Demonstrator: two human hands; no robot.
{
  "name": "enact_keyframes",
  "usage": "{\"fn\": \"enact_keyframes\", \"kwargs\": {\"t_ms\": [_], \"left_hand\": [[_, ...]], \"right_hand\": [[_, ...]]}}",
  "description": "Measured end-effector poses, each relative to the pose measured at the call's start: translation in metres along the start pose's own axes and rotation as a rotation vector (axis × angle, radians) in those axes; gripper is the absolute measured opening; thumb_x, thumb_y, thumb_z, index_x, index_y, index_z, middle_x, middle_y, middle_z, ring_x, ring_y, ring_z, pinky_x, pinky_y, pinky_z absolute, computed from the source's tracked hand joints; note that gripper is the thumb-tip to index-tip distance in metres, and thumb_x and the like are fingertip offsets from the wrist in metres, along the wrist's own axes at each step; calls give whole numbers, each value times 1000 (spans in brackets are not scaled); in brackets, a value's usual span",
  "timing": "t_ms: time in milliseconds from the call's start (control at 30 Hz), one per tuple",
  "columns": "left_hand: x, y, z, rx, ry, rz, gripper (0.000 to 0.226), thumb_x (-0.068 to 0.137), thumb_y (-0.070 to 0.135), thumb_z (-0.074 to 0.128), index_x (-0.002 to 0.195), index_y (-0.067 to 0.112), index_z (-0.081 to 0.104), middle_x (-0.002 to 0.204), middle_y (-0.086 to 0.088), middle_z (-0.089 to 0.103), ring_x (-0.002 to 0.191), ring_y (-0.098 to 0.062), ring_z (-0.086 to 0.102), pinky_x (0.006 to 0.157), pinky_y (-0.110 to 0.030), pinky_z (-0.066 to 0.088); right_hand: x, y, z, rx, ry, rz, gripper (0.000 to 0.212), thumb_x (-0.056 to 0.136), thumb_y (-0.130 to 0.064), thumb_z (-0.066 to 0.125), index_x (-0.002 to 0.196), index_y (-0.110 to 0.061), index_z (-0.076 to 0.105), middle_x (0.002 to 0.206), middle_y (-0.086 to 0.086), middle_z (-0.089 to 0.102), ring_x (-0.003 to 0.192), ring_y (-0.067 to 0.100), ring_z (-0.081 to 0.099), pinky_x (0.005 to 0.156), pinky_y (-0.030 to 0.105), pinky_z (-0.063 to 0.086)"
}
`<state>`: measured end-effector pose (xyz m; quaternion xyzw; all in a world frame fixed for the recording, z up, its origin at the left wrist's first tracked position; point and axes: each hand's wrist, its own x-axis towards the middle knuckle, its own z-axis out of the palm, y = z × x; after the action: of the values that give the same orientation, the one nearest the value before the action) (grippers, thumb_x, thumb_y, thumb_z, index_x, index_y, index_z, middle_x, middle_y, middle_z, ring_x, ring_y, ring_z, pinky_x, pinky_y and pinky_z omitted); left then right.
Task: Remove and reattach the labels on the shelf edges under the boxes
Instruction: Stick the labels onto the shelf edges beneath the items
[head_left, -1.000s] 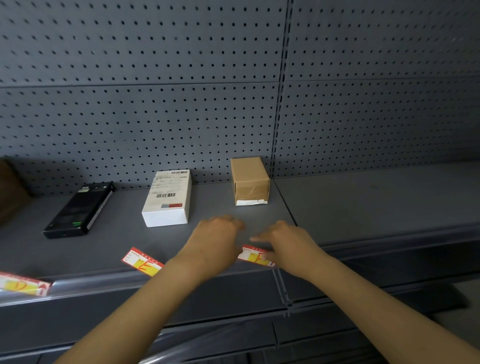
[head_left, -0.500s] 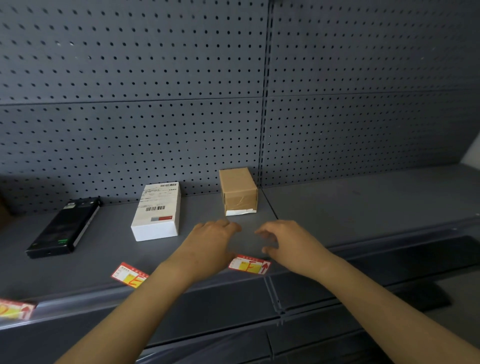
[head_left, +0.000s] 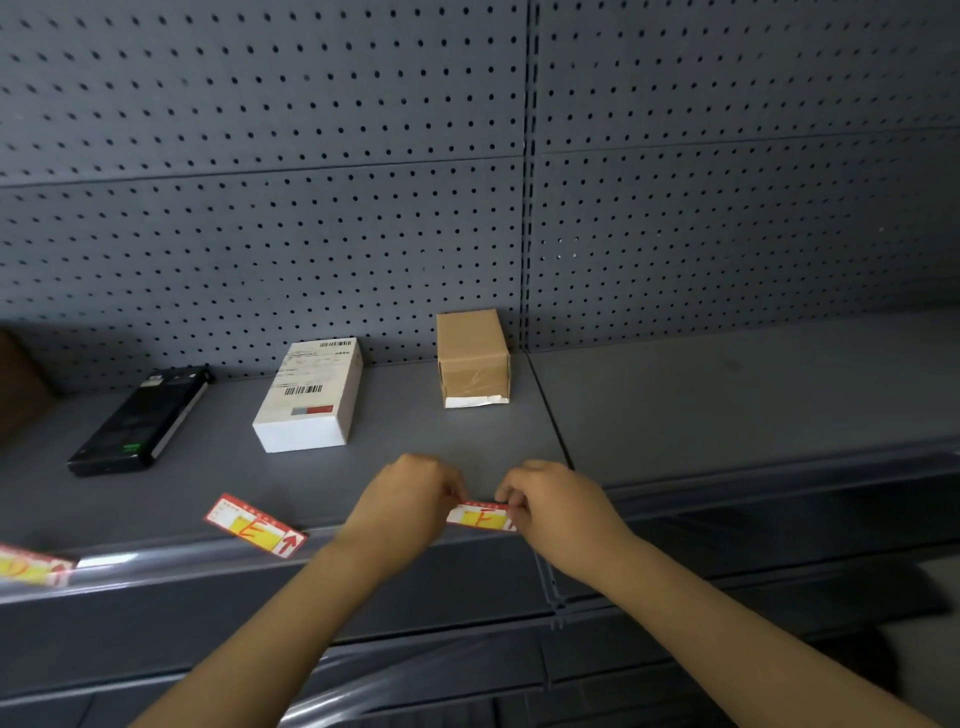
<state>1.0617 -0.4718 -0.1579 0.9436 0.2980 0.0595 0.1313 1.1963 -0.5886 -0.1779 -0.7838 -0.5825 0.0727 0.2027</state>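
Head view. Your left hand and right hand meet at the front of the shelf, each pinching one end of a red-and-yellow label. The fingers of your right hand are clenched on the label's right end; those of your left hand close on its left end. The label sits between the two hands, just above the shelf edge; whether it touches the shelf cannot be told.

Directly beyond your fingers, against the pegboard, stands a brown box. Beyond and to the left of them lies a white box, and farther left a black box. A second label lies loose on the shelf to the left of your left hand, well apart from it. A third label lies at the shelf edge, far to the left.
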Motion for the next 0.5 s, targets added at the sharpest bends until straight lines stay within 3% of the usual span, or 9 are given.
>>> {"fn": "enact_keyframes", "kwargs": {"t_ms": [233,333,500], "left_hand": [[-10,3,21,-128,94,-105,21,87,9,56,89,20,75,93,-1,74,85,-18,67,70,-20,46],[-13,0,27,-70,162,-143,16,88,14,57,89,22,72,92,0,73,83,-22,67,67,-24,45],[-17,-5,34,115,130,-124,21,93,20,49,103,25,67,108,1,66,94,-25,64,70,-29,46]], "right_hand": [[0,-1,5,-120,48,-18,24,91,-13,52,107,-22,68,108,-2,66,100,18,59,82,34,50],[-1,0,5,-165,54,-68,24,92,-16,52,106,-23,70,104,-3,67,98,17,58,79,32,51],[-4,-1,6,-216,23,-135,28,93,-14,51,114,-24,68,102,1,62,95,19,56,78,34,51]]}}
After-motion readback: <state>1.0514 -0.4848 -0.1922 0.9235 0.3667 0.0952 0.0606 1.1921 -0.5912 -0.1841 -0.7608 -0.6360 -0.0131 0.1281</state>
